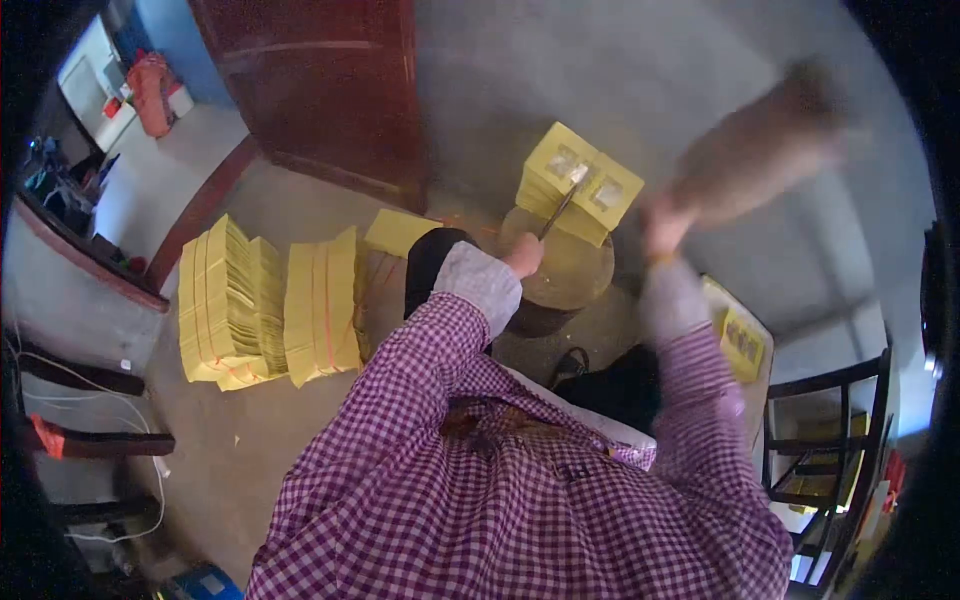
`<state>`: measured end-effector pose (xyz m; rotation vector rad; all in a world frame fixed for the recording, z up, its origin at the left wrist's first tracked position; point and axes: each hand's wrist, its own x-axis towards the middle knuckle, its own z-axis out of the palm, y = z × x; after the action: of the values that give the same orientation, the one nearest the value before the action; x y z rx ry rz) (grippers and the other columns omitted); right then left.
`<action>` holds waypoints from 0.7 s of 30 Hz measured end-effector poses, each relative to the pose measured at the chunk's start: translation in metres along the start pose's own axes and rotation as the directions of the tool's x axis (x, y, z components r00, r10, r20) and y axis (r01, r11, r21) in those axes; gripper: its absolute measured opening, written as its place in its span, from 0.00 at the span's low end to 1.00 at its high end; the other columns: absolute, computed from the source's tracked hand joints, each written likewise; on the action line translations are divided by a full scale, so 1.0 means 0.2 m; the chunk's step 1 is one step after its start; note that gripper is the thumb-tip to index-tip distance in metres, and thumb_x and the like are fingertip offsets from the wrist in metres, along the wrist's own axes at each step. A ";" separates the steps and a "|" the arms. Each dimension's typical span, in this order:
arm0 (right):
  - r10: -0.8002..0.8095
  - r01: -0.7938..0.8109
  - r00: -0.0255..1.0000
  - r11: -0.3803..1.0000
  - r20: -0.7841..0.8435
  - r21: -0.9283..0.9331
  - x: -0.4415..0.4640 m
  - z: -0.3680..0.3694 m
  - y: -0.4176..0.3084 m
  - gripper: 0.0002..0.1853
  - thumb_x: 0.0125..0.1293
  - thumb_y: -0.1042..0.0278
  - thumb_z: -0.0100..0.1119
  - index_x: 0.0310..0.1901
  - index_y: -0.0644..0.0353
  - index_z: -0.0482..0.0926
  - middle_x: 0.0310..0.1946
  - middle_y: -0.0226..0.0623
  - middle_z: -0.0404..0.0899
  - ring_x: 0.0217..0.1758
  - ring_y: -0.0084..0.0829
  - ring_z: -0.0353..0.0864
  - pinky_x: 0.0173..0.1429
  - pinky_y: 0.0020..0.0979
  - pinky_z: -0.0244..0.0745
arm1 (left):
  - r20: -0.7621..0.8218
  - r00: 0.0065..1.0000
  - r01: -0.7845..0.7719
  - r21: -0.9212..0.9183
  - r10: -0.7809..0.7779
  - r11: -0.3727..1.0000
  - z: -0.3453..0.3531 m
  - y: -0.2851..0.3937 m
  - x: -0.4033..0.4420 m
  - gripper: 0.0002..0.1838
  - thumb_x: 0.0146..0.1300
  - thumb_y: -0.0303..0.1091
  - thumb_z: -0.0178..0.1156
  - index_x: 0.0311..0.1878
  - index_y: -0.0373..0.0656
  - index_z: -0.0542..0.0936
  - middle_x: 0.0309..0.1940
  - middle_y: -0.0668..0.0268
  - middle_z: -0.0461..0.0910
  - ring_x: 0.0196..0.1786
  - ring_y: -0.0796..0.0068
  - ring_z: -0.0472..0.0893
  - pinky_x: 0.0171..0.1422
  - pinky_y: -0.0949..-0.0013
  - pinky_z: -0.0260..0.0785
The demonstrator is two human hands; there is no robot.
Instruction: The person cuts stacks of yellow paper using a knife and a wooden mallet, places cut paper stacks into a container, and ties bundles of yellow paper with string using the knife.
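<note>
My left hand (524, 256) is closed around a thin dark metal tool (560, 213), whose far end rests on the top of a yellow paper stack (582, 180). Silvery patches show on the top sheet. That stack sits on the far part of a round block (568, 268). To the right, my right hand (668, 228) grips a thick brown mallet-like object (760, 145), raised and blurred by motion. It is apart from the tool and the stack.
Yellow paper bundles tied with red string (320, 305) stand on the floor at left, beside another yellow stack (400, 232). A dark red door (320, 90) is beyond. At right are a board with a yellow packet (741, 345) and a dark chair (825, 440).
</note>
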<state>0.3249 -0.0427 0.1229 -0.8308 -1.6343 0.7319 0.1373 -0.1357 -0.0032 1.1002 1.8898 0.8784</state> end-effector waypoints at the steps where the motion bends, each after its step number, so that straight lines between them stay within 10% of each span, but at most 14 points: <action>1: -0.019 0.060 0.991 0.949 0.135 -0.311 -0.21 0.00 0.22 0.27 0.49 0.64 0.60 0.52 0.63 0.66 0.45 0.48 0.69 0.47 0.41 0.68 0.48 0.35 0.65 | -0.012 1.000 -0.010 -0.009 0.010 1.000 0.01 -0.04 0.06 0.23 0.61 0.44 0.48 0.36 0.28 0.76 0.35 0.38 0.75 0.44 0.46 0.76 0.43 0.54 0.68; 2: -0.037 0.180 0.963 0.822 0.265 -0.540 -0.42 0.00 0.42 0.34 0.48 0.64 0.59 0.59 0.63 0.63 0.56 0.55 0.66 0.60 0.47 0.66 0.60 0.39 0.63 | 0.015 0.987 -0.159 0.188 0.159 0.969 0.04 -0.14 0.17 0.23 0.61 0.44 0.48 0.38 0.28 0.76 0.40 0.38 0.74 0.48 0.47 0.74 0.44 0.54 0.69; 3: 0.582 -0.211 0.723 0.698 0.371 -0.684 -0.46 -0.12 0.38 0.27 0.47 0.63 0.59 0.52 0.60 0.72 0.48 0.52 0.74 0.55 0.49 0.71 0.58 0.38 0.65 | 0.088 0.953 -0.301 0.376 0.289 0.877 0.09 -0.21 0.19 0.23 0.62 0.44 0.48 0.40 0.28 0.76 0.44 0.38 0.73 0.52 0.49 0.72 0.45 0.54 0.69; 4: 0.600 -0.225 0.714 0.686 0.362 -0.692 -0.52 -0.19 0.34 0.27 0.47 0.63 0.59 0.52 0.60 0.72 0.48 0.52 0.74 0.55 0.49 0.71 0.58 0.38 0.65 | 0.107 0.954 -0.300 0.369 0.280 0.880 0.17 -0.23 0.11 0.23 0.62 0.44 0.48 0.40 0.28 0.76 0.44 0.38 0.73 0.52 0.49 0.72 0.45 0.54 0.69; 6: 0.277 0.032 0.869 0.795 0.409 -0.606 -0.32 -0.10 0.27 0.22 0.45 0.64 0.61 0.44 0.63 0.77 0.33 0.50 0.80 0.40 0.44 0.80 0.45 0.38 0.73 | -0.153 0.980 -0.086 0.254 0.128 0.963 0.10 -0.15 0.15 0.21 0.63 0.42 0.46 0.41 0.30 0.75 0.49 0.40 0.70 0.55 0.49 0.69 0.45 0.53 0.69; 10: 0.310 -0.096 0.890 0.845 0.336 -0.525 0.06 -0.17 -0.29 0.17 0.45 0.63 0.64 0.32 0.68 0.76 0.14 0.36 0.73 0.12 0.23 0.69 0.17 0.28 0.64 | -0.045 0.983 -0.161 0.267 0.180 0.950 0.19 -0.31 0.31 0.23 0.63 0.44 0.45 0.42 0.28 0.74 0.42 0.44 0.75 0.39 0.46 0.77 0.44 0.54 0.69; 16: 0.014 -0.037 0.997 0.946 0.076 0.321 0.24 0.02 -0.74 0.11 0.49 0.67 0.61 0.18 0.60 0.70 0.10 0.28 0.67 0.08 0.20 0.62 0.14 0.24 0.56 | -0.081 0.992 0.104 0.019 -0.102 0.994 0.09 -0.13 0.09 0.25 0.61 0.49 0.49 0.42 0.30 0.75 0.44 0.43 0.75 0.50 0.45 0.74 0.53 0.52 0.65; 19: -0.234 0.258 0.964 0.939 0.125 -0.229 -0.14 0.11 -0.02 0.16 0.46 0.71 0.57 0.39 0.64 0.73 0.30 0.47 0.74 0.33 0.36 0.74 0.35 0.31 0.69 | 0.072 0.957 -0.283 0.440 0.281 0.852 0.18 -0.35 0.32 0.24 0.66 0.45 0.42 0.45 0.29 0.73 0.41 0.47 0.76 0.35 0.49 0.78 0.37 0.51 0.69; 21: -0.110 0.270 0.947 0.780 0.301 -0.564 -0.41 0.04 0.33 0.21 0.47 0.69 0.57 0.46 0.66 0.75 0.35 0.53 0.77 0.40 0.41 0.79 0.42 0.33 0.74 | 0.026 0.992 -0.129 0.309 0.127 0.942 0.05 -0.13 0.16 0.24 0.66 0.45 0.42 0.45 0.29 0.73 0.42 0.46 0.76 0.35 0.47 0.78 0.37 0.51 0.69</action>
<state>0.3384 -0.0736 0.0235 -1.0187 -2.2005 0.1550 0.1262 -0.1161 -0.0392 1.4259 2.0159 0.6586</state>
